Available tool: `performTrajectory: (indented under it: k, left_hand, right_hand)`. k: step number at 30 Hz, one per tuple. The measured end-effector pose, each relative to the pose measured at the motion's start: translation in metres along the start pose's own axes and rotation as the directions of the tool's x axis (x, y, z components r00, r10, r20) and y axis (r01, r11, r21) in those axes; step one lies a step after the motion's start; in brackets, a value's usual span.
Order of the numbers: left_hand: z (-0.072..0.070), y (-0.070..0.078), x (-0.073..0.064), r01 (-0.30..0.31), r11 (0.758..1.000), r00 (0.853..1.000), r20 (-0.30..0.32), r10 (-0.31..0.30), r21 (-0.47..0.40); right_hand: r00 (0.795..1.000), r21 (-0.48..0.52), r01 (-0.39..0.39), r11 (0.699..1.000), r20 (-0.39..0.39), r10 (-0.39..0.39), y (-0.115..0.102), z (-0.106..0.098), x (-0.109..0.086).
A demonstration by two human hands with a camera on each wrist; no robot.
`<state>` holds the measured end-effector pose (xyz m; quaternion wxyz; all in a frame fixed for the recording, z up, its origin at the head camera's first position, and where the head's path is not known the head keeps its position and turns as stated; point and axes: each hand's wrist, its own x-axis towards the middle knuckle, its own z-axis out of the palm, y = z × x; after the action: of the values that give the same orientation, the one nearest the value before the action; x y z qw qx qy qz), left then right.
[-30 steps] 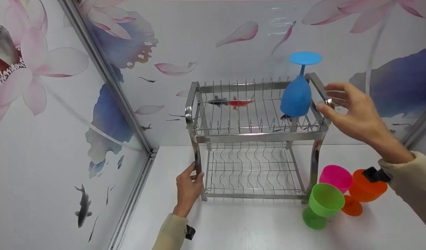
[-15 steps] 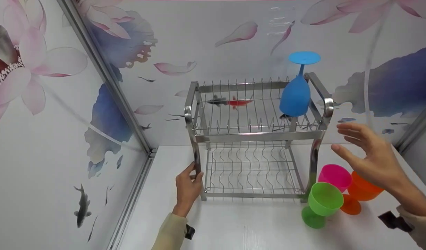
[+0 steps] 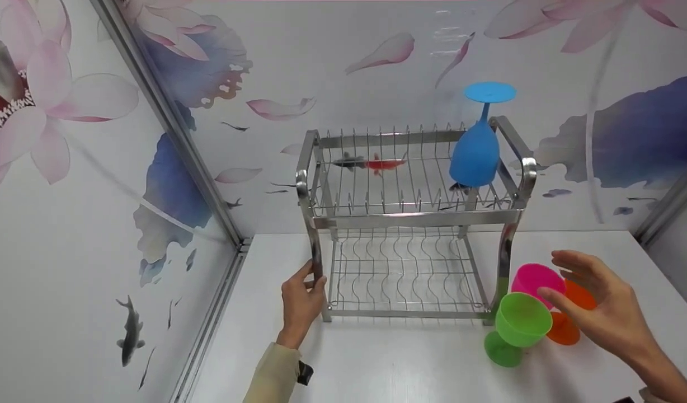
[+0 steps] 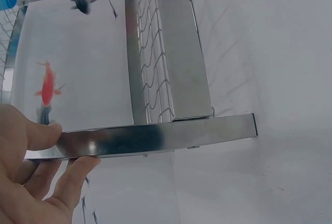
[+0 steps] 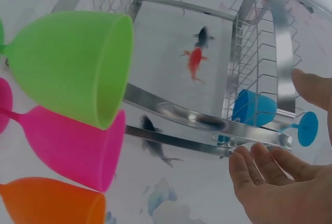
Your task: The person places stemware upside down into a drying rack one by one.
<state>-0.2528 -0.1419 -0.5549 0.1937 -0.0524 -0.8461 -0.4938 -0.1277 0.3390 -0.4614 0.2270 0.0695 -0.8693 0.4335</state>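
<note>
A two-tier metal dish rack (image 3: 416,220) stands against the back wall. On its upper tier, at the right end, a blue goblet (image 3: 475,157) sits upside down with its foot in the air. My left hand (image 3: 302,302) pinches the rack's left front leg; the left wrist view shows thumb and fingers on either side of the metal bar (image 4: 124,140). Beside the rack's right leg stand a green goblet (image 3: 523,320), a pink goblet (image 3: 536,280) and an orange goblet (image 3: 564,329), all upright. My right hand (image 3: 606,308), fingers spread and holding nothing, hovers in front of the orange one, partly covering it.
White panels with printed lotus flowers and fish form the back wall (image 3: 371,95) and left wall (image 3: 69,235). A metal corner strip (image 3: 170,120) runs between them. The white tabletop (image 3: 399,358) extends in front of the rack.
My right hand has come down from the rack's upper right corner to the goblets at the right. The left hand keeps its hold on the leg, and the blue goblet stays put.
</note>
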Motion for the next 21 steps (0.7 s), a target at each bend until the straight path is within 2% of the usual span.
performTrajectory:
  k: [8, 14, 18, 21]
  left_hand:
    - [0.003, 0.001, -0.001, 0.01, 1.0, 1.0, 0.006, -0.01, -0.006]
    - [0.002, 0.002, -0.002, 0.016, 1.0, 1.0, 0.008, -0.016, -0.013]
    - [0.003, 0.001, -0.002, 0.024, 1.0, 1.0, -0.002, -0.024, -0.011]
    - [0.003, 0.001, -0.001, 0.036, 0.999, 0.999, -0.002, -0.036, -0.01]
  right_hand:
    - [0.993, 0.002, -0.115, 0.993, -0.021, 0.115, 0.023, 0.006, -0.027]
    - [0.979, -0.013, -0.202, 0.979, -0.03, 0.202, 0.045, 0.019, -0.045]
    - [0.953, -0.01, -0.3, 0.954, -0.046, 0.299, 0.059, 0.036, -0.058]
    - [0.925, 0.021, -0.364, 0.931, -0.108, 0.364, 0.064, 0.051, -0.067]
